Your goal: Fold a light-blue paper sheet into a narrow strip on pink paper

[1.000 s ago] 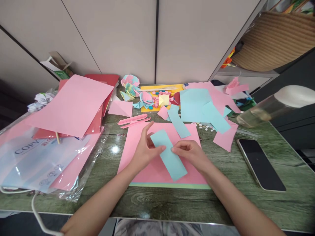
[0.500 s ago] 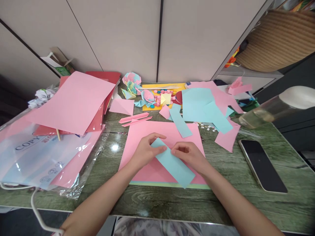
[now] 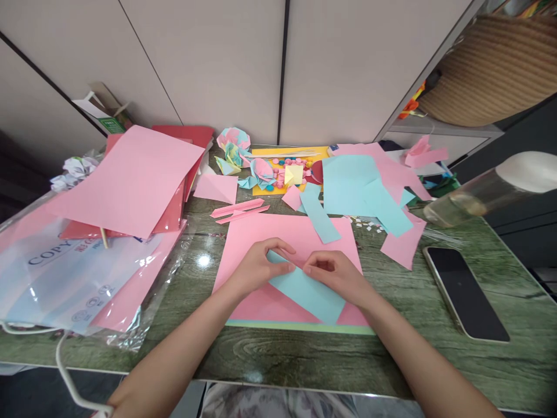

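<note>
A light blue paper strip [image 3: 310, 295] slants down to the right between my hands, over a large pink sheet [image 3: 248, 232]. My left hand [image 3: 263, 264] pinches its upper left end, thumb on top and fingers curled behind. At the strip's upper edge my right hand [image 3: 333, 273] grips with thumb and fingertips together. The two hands nearly meet at that edge. Just beyond them, another blue strip [image 3: 319, 217] lies across the pink sheet's far edge.
Folded pink strips [image 3: 237, 209], paper flowers [image 3: 234, 148] and a yellow sheet [image 3: 261, 154] with small colored pieces lie behind. On the left is a plastic paper bag [image 3: 78, 278] under a pink sheet [image 3: 134, 180]. A phone [image 3: 465, 293] and a clear bottle [image 3: 467, 200] are right.
The blue strip has turned slightly, its lower end rising a little and its upper left end dipping. Both hands keep hold of it in nearly the same place.
</note>
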`<control>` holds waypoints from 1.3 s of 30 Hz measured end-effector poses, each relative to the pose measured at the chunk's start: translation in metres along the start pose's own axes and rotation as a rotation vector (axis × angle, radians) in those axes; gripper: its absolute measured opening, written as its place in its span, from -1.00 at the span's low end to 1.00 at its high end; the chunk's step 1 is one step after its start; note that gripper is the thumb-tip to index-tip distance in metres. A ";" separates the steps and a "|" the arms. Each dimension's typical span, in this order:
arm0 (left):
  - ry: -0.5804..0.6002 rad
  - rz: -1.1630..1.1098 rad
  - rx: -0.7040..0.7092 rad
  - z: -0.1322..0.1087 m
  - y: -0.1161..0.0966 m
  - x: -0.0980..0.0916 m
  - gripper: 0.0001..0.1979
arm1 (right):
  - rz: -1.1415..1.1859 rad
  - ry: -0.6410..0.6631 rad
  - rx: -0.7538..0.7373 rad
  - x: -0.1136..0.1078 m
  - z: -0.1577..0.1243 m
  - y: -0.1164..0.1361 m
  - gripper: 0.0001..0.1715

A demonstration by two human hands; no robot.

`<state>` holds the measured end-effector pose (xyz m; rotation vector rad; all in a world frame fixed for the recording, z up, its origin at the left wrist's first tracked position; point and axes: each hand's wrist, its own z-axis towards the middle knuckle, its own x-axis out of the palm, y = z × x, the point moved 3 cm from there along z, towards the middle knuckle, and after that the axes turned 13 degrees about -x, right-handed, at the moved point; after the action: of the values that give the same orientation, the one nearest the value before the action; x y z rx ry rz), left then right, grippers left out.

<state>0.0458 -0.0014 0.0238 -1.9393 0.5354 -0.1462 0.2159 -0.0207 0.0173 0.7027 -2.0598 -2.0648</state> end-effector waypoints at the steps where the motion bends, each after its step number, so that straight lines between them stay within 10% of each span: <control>1: -0.006 -0.008 -0.003 0.000 -0.001 -0.001 -0.82 | 0.011 0.002 0.004 -0.001 0.000 0.000 -0.81; 13: -0.108 -0.073 -0.029 0.000 0.003 -0.003 -0.80 | -0.010 -0.005 0.018 -0.001 0.001 0.001 -0.84; 32: -0.353 -0.275 -0.019 0.007 0.003 -0.059 -0.70 | 0.089 -0.157 -0.041 -0.047 -0.007 0.008 -0.87; 39: -0.276 -0.214 -0.004 0.007 0.006 -0.034 -0.73 | 0.033 -0.186 -0.074 -0.034 -0.003 0.009 -0.78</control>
<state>0.0157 0.0175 0.0201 -1.9775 0.1454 -0.0120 0.2452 -0.0093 0.0339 0.4784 -2.0591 -2.2507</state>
